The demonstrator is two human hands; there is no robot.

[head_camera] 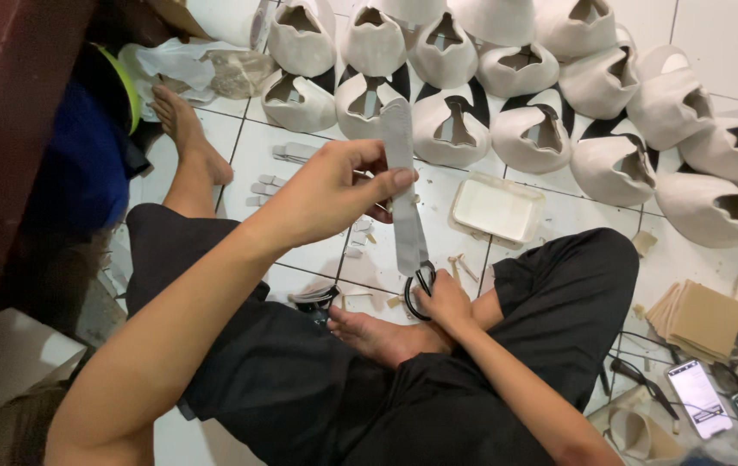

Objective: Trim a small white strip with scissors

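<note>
I sit cross-legged on a white tiled floor in black trousers. My left hand (334,192) pinches a long pale grey strip (397,138) between thumb and fingers and holds it upright in front of me. My right hand (445,304) grips the black handles of a pair of scissors (412,250), just above my bare foot (377,335). The scissor blades point up along the lower part of the strip. Whether the blades are open or closed on the strip cannot be made out.
Several white shoe uppers (451,129) stand in rows across the far floor. Close by lie a white tray (496,209), small offcuts (360,237), a stack of tan card pieces (703,319), two phones (698,399) and cables. Dark furniture (6,129) and a blue bag (84,164) are at left.
</note>
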